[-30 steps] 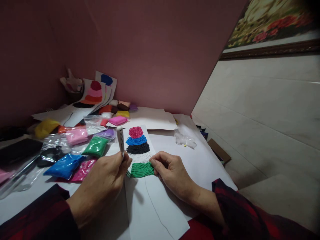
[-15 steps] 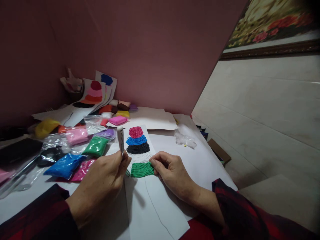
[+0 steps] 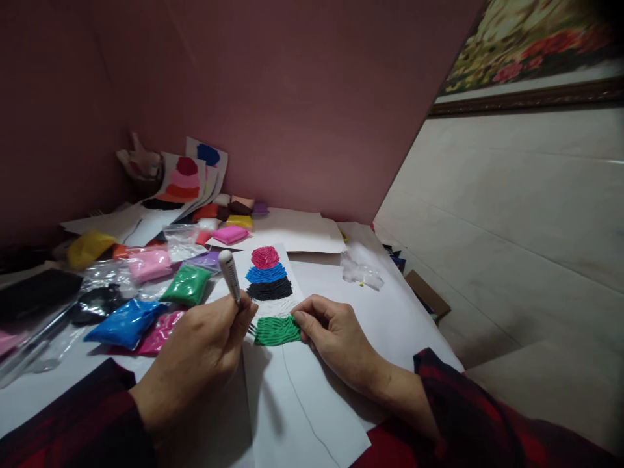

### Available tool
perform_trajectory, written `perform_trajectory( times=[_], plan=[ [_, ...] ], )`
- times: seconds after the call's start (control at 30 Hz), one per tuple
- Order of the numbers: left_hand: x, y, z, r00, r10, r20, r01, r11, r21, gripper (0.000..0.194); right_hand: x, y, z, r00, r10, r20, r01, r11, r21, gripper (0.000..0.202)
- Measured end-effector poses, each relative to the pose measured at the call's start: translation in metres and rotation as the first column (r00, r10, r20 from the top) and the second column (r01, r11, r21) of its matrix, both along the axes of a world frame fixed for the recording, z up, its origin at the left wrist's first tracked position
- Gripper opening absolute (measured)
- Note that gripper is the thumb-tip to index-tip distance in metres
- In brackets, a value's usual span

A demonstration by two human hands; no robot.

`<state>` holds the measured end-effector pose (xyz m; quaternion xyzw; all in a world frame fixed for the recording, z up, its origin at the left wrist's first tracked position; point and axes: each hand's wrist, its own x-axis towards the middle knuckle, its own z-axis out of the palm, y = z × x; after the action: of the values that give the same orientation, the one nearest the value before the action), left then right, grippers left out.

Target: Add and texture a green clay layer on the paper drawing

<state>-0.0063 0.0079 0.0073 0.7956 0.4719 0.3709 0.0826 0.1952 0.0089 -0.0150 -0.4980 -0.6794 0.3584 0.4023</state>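
With left hand [image 3: 202, 348]: gripping slim white-handled fork-ended tool [image 3: 229, 276], tines at left edge of ridged green clay-like band [image 3: 277, 330], lower centre of frame | With right hand [image 3: 341, 335]: pinching narrowly at band's right edge, cannot tell whether on band or white paper sheet [image 3: 302, 432] beneath

Light is dim; glare glints off the plastic bags [image 3: 125, 324], soft shadow crosses the paper [image 3: 307, 396], and the upper-right corner darkens.
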Motion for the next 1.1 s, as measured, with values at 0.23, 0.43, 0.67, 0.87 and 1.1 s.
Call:
perform_trajectory(
  times=[0.23, 0.43, 0.67, 0.87, 1.1],
  plan=[
    [0.0010, 0.0011, -0.0010, 1.000, -0.014, -0.018, 0.014, 1.000, 0.004, 0.032, -0.0009, 0.0005, -0.0006, 1.000, 0.001, -0.002, -0.001, 1.000, 0.002, 0.016],
    [0.0010, 0.0012, -0.0017, 1.000, -0.011, 0.003, 0.011, 1.000, -0.007, 0.033, -0.0006, 0.0000, 0.0003, 1.000, 0.007, -0.009, -0.007, 1.000, 0.000, 0.016],
    [0.0008, 0.0006, -0.0019, 1.000, 0.023, -0.011, -0.023, 0.999, -0.026, 0.034, -0.0003, -0.0003, 0.0000, 1.000, 0.014, 0.005, -0.014, 1.000, 0.009, 0.016],
    [-0.0002, 0.0009, -0.0025, 0.999, 0.022, -0.023, -0.023, 0.999, -0.035, 0.034, 0.0001, -0.0003, 0.0004, 1.000, 0.021, 0.016, -0.021, 1.000, 0.011, 0.016],
    [0.0008, 0.0011, -0.0013, 0.999, -0.017, -0.027, 0.017, 1.000, 0.014, 0.032, -0.0001, -0.0002, 0.0007, 0.999, 0.026, 0.039, -0.027, 0.999, 0.021, 0.016]
  ],
)
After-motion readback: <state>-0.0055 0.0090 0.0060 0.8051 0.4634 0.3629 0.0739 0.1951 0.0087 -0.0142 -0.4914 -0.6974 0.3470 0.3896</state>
